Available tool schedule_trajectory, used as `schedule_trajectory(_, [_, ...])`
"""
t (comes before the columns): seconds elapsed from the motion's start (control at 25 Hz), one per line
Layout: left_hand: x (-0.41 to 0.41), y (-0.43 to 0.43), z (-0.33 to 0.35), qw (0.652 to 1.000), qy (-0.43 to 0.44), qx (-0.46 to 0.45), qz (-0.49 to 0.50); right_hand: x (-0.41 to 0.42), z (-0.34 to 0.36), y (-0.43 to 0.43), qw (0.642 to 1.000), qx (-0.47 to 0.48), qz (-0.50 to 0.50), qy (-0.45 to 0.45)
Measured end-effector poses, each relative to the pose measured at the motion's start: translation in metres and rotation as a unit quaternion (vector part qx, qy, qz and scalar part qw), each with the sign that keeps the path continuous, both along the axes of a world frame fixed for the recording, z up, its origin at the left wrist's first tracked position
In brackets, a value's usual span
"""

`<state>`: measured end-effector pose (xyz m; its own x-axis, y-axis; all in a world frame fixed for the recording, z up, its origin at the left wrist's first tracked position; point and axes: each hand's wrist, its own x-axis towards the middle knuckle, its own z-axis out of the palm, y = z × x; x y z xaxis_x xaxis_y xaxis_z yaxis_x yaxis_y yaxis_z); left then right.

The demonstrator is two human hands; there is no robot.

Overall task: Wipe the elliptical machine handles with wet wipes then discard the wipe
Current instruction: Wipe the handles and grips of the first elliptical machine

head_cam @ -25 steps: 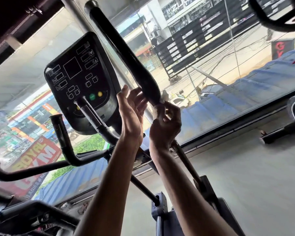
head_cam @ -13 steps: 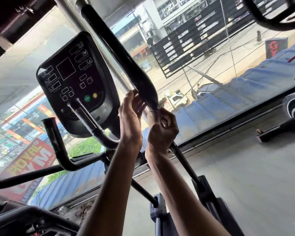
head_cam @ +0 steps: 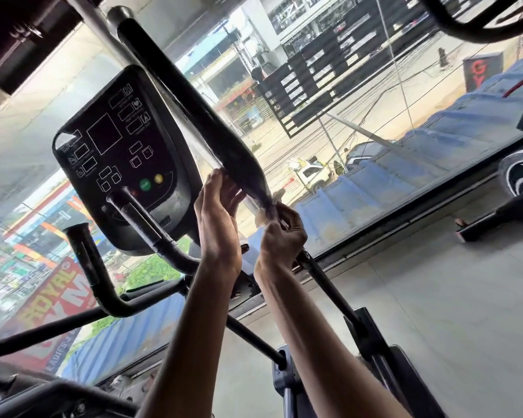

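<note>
The elliptical's long black right handle (head_cam: pixel 194 101) runs from top left down to the middle of the head view. At the lower end of its foam grip, my right hand (head_cam: pixel 281 236) pinches a small pale wet wipe (head_cam: pixel 261 214) against the bar. Just to the left, my left hand (head_cam: pixel 219 224) reaches up with its fingers straight, touching the underside of the grip's lower end. The bare metal bar (head_cam: pixel 329 288) continues down below my hands.
The black console (head_cam: pixel 118 158) with green and yellow buttons hangs left of the handle. Short fixed handlebars (head_cam: pixel 85 260) curve below it. A big window (head_cam: pixel 375 131) faces a street. Another machine's handle (head_cam: pixel 465 22) shows at top right, and grey floor (head_cam: pixel 435 297) lies to the right.
My right hand has slid slightly lower on the handle with the wipe. My left hand stays at the grip's lower end. The view has shifted a little.
</note>
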<state>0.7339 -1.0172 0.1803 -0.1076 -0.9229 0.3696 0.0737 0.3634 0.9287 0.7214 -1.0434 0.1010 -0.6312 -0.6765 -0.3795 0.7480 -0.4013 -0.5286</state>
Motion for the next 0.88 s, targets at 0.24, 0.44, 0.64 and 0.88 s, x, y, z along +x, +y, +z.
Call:
schedule_trajectory(0.24, [0.0, -0.001, -0.002, 1.0, 0.009, -0.007, 0.005, 0.007, -0.007, -0.007, 1.0, 0.004, 0.006, 0.006])
schedule_trajectory(0.44, [0.006, -0.005, 0.002, 0.999, -0.037, 0.002, -0.006, 0.014, 0.016, 0.019, 0.994, -0.074, -0.065, 0.047])
schedule_trajectory(0.64, [0.014, -0.004, 0.017, 0.996, -0.065, 0.033, -0.044, 0.015, 0.011, 0.015, 0.984, -0.066, -0.109, 0.125])
schedule_trajectory(0.88, [0.012, -0.004, 0.008, 0.998, -0.053, 0.025, -0.034, 0.011, 0.015, 0.02, 0.976, -0.09, -0.141, 0.143])
